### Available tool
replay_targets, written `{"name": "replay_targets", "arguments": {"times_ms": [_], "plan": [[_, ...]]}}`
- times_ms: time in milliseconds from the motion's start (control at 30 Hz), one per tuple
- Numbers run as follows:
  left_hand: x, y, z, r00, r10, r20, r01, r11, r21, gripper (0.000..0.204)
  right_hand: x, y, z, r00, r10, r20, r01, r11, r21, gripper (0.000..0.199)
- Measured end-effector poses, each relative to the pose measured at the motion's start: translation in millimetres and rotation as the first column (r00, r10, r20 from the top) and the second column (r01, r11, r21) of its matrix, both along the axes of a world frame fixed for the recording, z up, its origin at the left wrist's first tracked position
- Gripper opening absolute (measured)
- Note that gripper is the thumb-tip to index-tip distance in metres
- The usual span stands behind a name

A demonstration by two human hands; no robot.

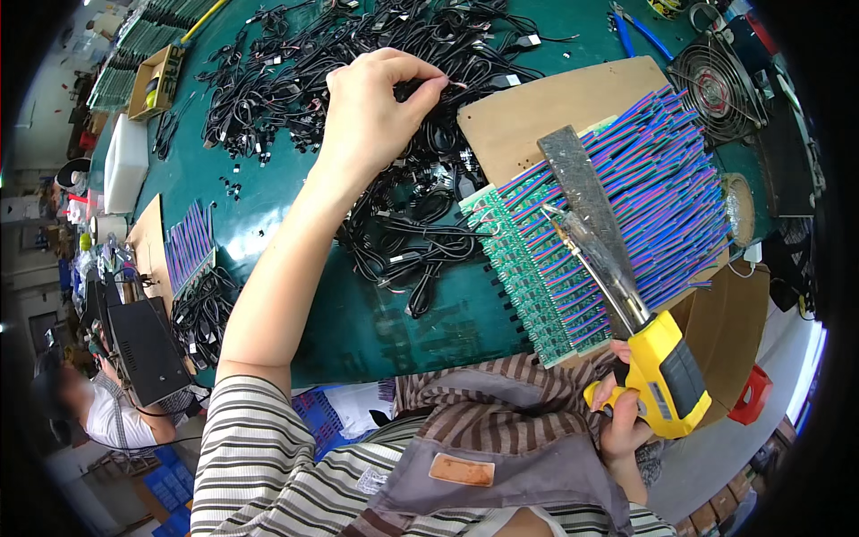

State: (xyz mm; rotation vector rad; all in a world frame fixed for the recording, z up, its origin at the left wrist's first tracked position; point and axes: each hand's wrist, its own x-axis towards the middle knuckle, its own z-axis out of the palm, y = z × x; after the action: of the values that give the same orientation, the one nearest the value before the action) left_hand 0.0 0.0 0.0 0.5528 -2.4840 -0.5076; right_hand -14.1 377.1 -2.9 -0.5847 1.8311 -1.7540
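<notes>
The left hand (376,103) reaches out over the dark green counter (268,224) and pinches, with thumb and forefinger closed together, the end of a thin black cable (447,82) at the top of a large tangled heap of black cables (403,179). The right hand (622,407), low at the near edge, is clamped around the handle of a yellow soldering gun (662,367), whose long metal tip (573,242) points up over a row of small green circuit boards (519,268). Blue and purple wires (653,179) fan out from these boards across a brown cardboard sheet (537,116). A flat grey metal bar (582,188) lies on the wires. A round black wire-guarded fan (716,85) stands at the far right. A second bunch of purple wires (190,243) lies to the left.
</notes>
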Motion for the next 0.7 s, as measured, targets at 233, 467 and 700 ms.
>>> {"name": "replay_targets", "arguments": {"times_ms": [233, 467, 700], "plan": [[4, 1, 0, 0.992, -0.113, 0.049, 0.112, 0.993, 0.021, 0.02, 1, 4, -1, 1.0, 0.024, -0.016, -0.024, 1.0, 0.008, 0.047], [6, 0, 12, 0.983, -0.166, 0.077, 0.158, 0.982, 0.101, 0.012, -2, 1, 2, 0.997, 0.054, -0.061, -0.054, 0.999, 0.008, 0.047], [45, 58, 54, 0.974, -0.226, 0.017, 0.222, 0.968, 0.118, 0.015, 2, 10, -4, 0.996, -0.05, 0.069, 0.051, 0.998, -0.026, 0.049]]}}
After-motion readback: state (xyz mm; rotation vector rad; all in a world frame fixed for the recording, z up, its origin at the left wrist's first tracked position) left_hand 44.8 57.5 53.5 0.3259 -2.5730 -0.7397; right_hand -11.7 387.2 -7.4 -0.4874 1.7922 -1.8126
